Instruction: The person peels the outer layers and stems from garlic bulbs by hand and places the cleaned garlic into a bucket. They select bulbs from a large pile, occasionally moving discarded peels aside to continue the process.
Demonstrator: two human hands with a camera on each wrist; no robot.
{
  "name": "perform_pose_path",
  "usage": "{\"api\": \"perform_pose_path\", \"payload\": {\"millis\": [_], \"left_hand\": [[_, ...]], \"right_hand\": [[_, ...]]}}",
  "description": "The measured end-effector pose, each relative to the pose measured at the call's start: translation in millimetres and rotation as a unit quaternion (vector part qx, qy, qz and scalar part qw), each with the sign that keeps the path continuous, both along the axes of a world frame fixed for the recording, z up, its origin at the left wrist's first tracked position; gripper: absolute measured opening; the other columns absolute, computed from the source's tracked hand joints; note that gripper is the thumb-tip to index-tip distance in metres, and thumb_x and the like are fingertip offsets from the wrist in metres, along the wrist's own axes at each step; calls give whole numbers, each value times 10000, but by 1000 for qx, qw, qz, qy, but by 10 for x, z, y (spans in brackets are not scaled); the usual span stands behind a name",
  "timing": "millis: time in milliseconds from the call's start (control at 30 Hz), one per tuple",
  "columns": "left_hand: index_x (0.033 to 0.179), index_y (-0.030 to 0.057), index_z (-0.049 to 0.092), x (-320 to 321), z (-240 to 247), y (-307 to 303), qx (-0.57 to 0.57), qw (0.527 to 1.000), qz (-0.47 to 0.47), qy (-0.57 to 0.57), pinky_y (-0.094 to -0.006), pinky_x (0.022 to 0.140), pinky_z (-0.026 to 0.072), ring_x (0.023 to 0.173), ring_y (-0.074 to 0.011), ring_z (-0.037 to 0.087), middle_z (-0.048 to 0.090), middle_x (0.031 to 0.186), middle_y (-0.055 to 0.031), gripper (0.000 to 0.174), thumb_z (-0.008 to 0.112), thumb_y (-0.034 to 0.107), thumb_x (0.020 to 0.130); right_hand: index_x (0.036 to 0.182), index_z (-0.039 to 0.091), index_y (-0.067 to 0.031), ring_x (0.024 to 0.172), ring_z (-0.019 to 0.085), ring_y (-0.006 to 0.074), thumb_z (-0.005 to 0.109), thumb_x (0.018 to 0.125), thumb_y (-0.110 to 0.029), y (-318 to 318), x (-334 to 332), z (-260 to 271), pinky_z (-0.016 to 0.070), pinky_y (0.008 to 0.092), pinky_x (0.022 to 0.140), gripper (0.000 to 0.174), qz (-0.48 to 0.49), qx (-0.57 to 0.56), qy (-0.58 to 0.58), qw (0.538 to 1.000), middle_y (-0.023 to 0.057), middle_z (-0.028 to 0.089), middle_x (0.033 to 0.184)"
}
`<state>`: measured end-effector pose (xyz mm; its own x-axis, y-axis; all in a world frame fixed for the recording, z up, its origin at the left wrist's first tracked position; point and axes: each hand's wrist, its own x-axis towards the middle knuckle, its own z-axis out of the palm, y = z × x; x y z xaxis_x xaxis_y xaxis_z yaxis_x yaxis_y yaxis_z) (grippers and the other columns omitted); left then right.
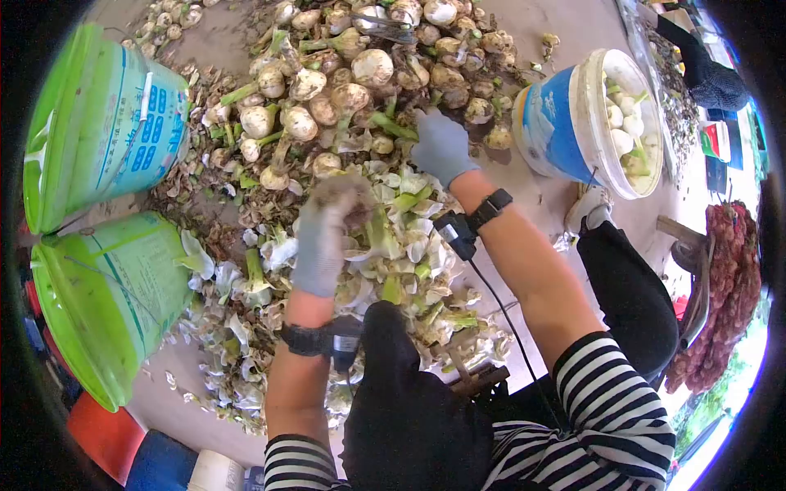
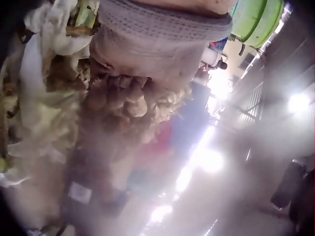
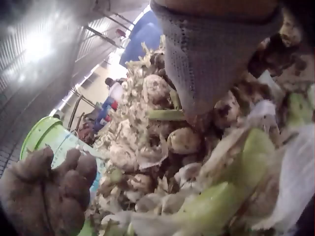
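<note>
Bulbs (image 1: 372, 68) heaped, upper middle of frame. Blue-white bucket (image 1: 550, 119), upper right: pale bulbs (image 1: 632, 124) inside. Two green buckets (image 1: 115, 135), left edge: contents hidden. Peelings (image 1: 278, 252) spread mid-frame, partly covered by dark knee (image 1: 387, 335). Right hand (image 1: 444, 149) among bulbs, grip cannot be told; left hand (image 1: 325, 233) over peelings, fingers loosely curled, nothing seen held.

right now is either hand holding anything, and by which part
The left hand holds nothing visible. The right hand is at a green stem among the bulbs, but any contact is hidden, so a grip cannot be told.
</note>
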<state>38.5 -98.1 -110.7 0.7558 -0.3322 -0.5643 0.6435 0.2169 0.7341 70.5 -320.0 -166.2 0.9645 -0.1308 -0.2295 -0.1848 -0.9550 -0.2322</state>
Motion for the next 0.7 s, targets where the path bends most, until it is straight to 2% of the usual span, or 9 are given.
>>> {"api": "perform_pose_path", "payload": {"millis": [67, 133, 200, 233, 300, 433, 533, 633, 700], "left_hand": [[1118, 43, 533, -113, -101, -132, 40, 999, -27, -19, -352, 878, 437, 995, -208, 557, 577, 1076, -91, 335, 601, 133, 803], [1175, 6, 485, -225, -193, -271, 163, 961, -48, -219, -404, 933, 401, 1063, -280, 521, 544, 1140, -128, 467, 636, 51, 735], [1194, -10, 465, -295, -282, -289, 248, 907, -84, -330, -410, 953, 383, 1092, -293, 499, 537, 1153, -137, 511, 623, -3, 707], [1213, -26, 446, -335, -292, -289, 330, 831, -120, -432, -417, 974, 365, 1120, -307, 477, 530, 1166, -146, 559, 610, -58, 679], [1220, -49, 432, -363, -172, -240, 338, 825, -149, -428, -376, 970, 376, 1104, -278, 496, 527, 1171, -154, 569, 568, -92, 669], [1148, -39, 489, -436, 48, -100, 121, 947, -126, -269, -303, 828, 468, 941, -241, 597, 604, 1021, -136, 528, 579, -113, 633], [1192, -46, 463, -427, 258, 33, -58, 995, -76, -26, -320, 850, 495, 935, -202, 590, 561, 1095, -133, 488, 603, -69, 725], [1224, -44, 426, -485, 201, 73, -112, 993, -38, -19, -341, 843, 507, 916, -200, 591, 547, 1109, -138, 490, 601, 2, 769], [1239, -36, 412, -483, 249, 33, -125, 992, -19, -21, -338, 846, 502, 934, -196, 584, 545, 1109, -127, 491, 599, 52, 793]], "right_hand": [[1029, 573, -10, 876, 603, 330, 605, 730, -217, -20, -87, -63, 493, 392, 748, 365, -35, 79, 13, 996, 183, 623, 942], [1028, 577, 3, 888, 614, 295, 611, 751, -214, 6, -258, -31, 494, 375, 756, 353, -74, 152, 25, 985, 168, 633, 957], [1070, 565, 35, 847, 604, 190, 629, 801, -219, 158, -526, 197, 487, 340, 751, 375, -117, 537, 12, 836, 135, 647, 936], [1092, 574, 24, 779, 563, 124, 621, 841, -230, 214, -628, 332, 474, 300, 732, 360, -104, 565, 48, 817, 77, 649, 875], [1031, 613, 13, 751, 577, 127, 613, 841, -194, 280, -715, 537, 476, 295, 725, 281, -11, 476, -97, 874, 75, 660, 871], [956, 607, 26, 779, 537, 94, 669, 788, -172, 170, -783, 625, 451, 252, 710, 267, 50, 480, -10, 876, 41, 630, 834], [926, 623, 29, 765, 547, 118, 669, 781, -151, 202, -779, 888, 459, 283, 711, 236, -12, 554, 94, 827, 67, 632, 832], [925, 632, 24, 783, 561, 135, 647, 781, -138, 262, -786, 968, 461, 308, 721, 218, 22, 567, 72, 821, 75, 633, 844], [928, 641, 29, 714, 567, 110, 618, 792, -143, 321, -827, 907, 473, 279, 669, 221, -75, 612, 63, 785, 79, 658, 834]]}}
